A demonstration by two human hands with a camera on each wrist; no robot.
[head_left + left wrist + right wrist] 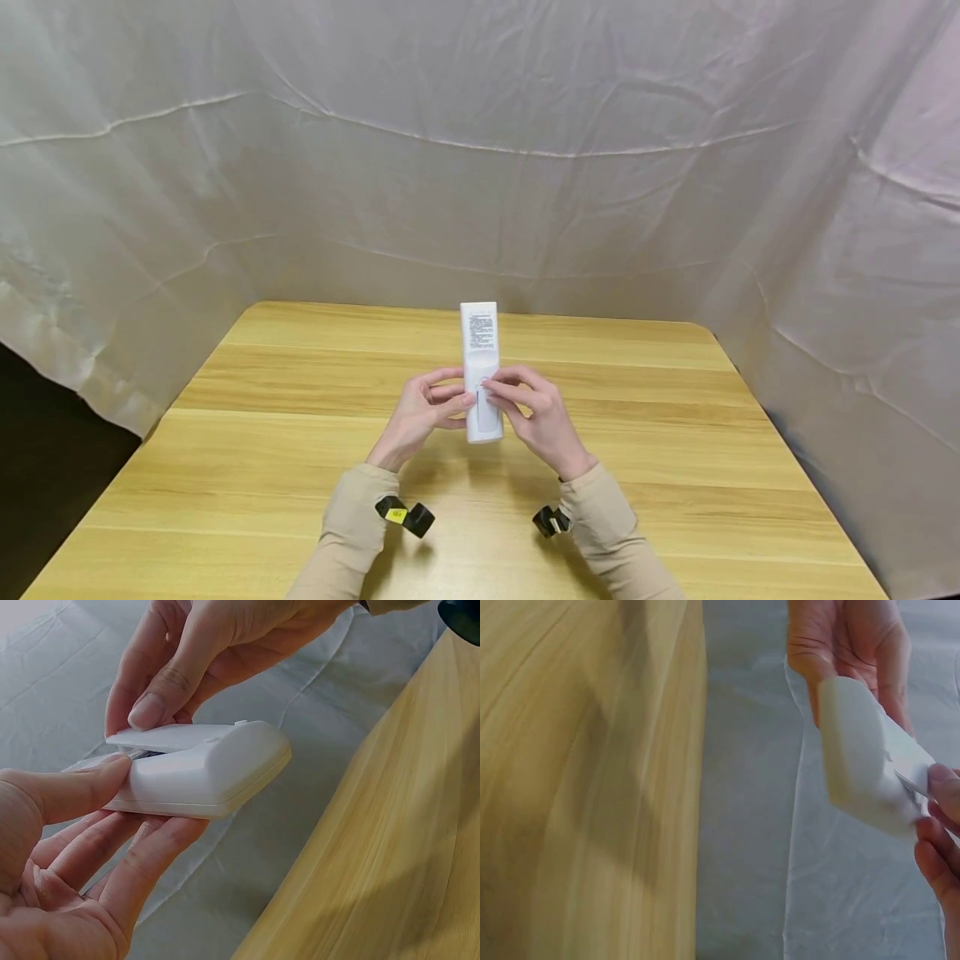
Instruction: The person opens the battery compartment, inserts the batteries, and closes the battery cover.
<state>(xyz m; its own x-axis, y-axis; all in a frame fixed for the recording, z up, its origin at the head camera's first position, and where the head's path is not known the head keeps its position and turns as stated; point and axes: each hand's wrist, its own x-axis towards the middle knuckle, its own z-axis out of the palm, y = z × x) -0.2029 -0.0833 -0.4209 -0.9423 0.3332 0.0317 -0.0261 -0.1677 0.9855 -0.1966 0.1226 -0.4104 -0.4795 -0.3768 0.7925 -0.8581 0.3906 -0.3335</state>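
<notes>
A white remote control point(480, 367) stands upright above the table, its back with a printed text label point(480, 332) facing the head camera. My left hand point(423, 412) grips its left side, thumb on the back face and fingers underneath. With thumb and fingers, my right hand point(542, 415) pinches the raised end of the battery cover point(169, 737). In the left wrist view the cover tilts up from the body, leaving a dark gap, while its other end stays at the rounded end of the remote. The right wrist view shows the remote point(855, 750) from its end.
A wood-grain table point(262, 458) lies below both hands. Pale fabric point(480, 208) hangs behind it and along both sides. Black wrist cameras are strapped over the beige sleeves point(360, 508).
</notes>
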